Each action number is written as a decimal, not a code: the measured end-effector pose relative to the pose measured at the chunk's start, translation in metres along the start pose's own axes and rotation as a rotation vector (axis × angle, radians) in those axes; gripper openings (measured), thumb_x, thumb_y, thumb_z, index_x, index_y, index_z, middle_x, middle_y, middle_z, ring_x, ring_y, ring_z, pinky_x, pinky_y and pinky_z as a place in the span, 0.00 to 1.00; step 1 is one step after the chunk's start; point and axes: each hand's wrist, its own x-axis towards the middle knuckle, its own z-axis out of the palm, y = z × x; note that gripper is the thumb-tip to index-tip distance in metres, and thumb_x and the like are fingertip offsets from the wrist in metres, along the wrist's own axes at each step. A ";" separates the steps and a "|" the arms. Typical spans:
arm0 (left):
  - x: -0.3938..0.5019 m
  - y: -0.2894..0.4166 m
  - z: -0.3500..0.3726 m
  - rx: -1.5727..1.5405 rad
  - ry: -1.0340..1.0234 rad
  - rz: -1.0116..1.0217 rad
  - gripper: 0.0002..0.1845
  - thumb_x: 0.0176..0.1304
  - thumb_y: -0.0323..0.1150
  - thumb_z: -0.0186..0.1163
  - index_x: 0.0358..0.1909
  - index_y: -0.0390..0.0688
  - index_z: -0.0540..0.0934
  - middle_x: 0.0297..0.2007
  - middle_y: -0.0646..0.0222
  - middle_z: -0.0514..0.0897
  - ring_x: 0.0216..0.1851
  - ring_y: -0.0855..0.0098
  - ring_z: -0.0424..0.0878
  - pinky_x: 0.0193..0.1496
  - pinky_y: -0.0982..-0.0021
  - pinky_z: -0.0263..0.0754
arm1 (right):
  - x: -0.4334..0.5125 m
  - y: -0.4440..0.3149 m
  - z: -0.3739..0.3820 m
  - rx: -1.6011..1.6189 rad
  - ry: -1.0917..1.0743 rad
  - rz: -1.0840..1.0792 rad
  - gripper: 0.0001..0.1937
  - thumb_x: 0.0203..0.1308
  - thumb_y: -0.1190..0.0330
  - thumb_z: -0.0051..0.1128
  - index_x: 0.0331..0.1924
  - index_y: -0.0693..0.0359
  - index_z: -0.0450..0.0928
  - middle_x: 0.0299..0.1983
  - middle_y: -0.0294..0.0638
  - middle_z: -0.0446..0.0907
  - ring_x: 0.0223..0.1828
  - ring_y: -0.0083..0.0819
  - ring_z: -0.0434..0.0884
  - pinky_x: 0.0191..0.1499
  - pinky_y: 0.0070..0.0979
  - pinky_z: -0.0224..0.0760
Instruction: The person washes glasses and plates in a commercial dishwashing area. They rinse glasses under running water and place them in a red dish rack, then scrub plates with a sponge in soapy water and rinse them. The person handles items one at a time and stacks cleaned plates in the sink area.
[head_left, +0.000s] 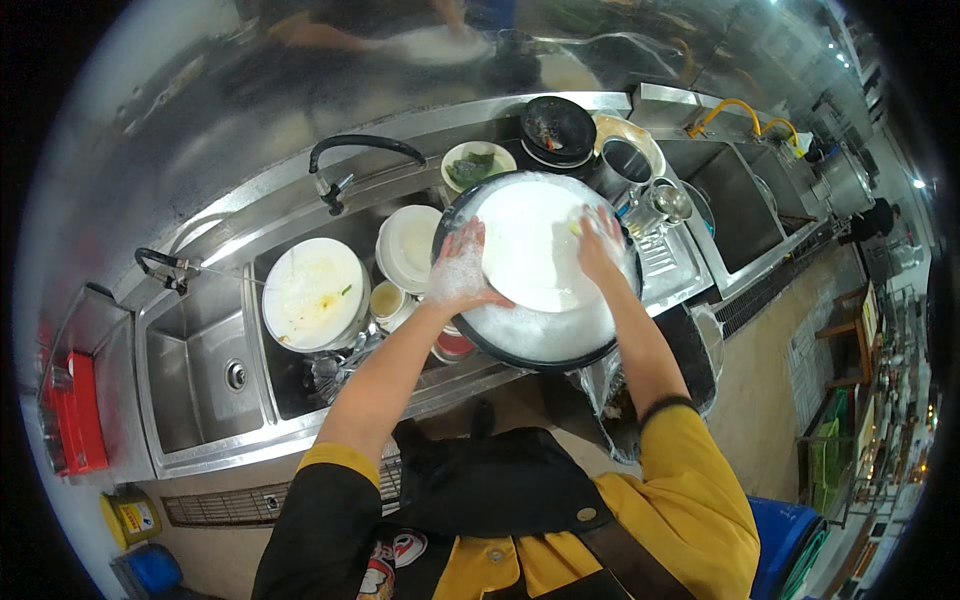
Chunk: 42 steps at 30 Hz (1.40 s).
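A large white plate (529, 240), wet with suds, lies tilted over a round black basin (517, 358) of foamy water. My left hand (461, 266), coated in foam, grips the plate's left edge with the thumb along its lower rim. On the plate's right side, my right hand (596, 244) presses a sponge (576, 228), of which only a small yellow bit shows between the fingers. Left of the basin, a stack of soiled white plates (315, 292) stands in a sink, beside white bowls (410, 244) and a heap of metal cutlery (337, 371).
Black faucets (334, 191) rise behind the sinks, and water streams from the left one. Dark bowls (559, 131), a metal pitcher (626, 161) and a green-stained bowl (478, 165) stand behind the basin. Below its right side hangs a bin liner (604, 405).
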 end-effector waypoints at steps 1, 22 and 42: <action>0.000 -0.004 0.004 0.042 0.007 0.001 0.71 0.25 0.62 0.71 0.67 0.31 0.46 0.69 0.51 0.49 0.71 0.58 0.43 0.72 0.64 0.37 | 0.012 -0.009 0.009 0.058 0.115 0.068 0.30 0.54 0.76 0.41 0.65 0.61 0.56 0.67 0.47 0.57 0.71 0.43 0.49 0.69 0.48 0.37; -0.086 -0.039 0.031 -0.477 0.246 -0.455 0.46 0.45 0.35 0.59 0.66 0.35 0.50 0.54 0.40 0.71 0.56 0.48 0.70 0.58 0.61 0.64 | 0.063 -0.091 0.054 0.397 -0.031 0.227 0.33 0.62 0.47 0.41 0.68 0.52 0.53 0.70 0.49 0.47 0.71 0.53 0.41 0.68 0.52 0.25; -0.035 0.045 0.003 0.386 -0.441 0.294 0.26 0.52 0.34 0.57 0.49 0.24 0.68 0.47 0.42 0.74 0.56 0.53 0.70 0.62 0.61 0.61 | 0.017 -0.123 0.025 0.653 -0.141 -0.179 0.26 0.66 0.57 0.37 0.68 0.52 0.56 0.71 0.44 0.47 0.73 0.45 0.42 0.67 0.53 0.19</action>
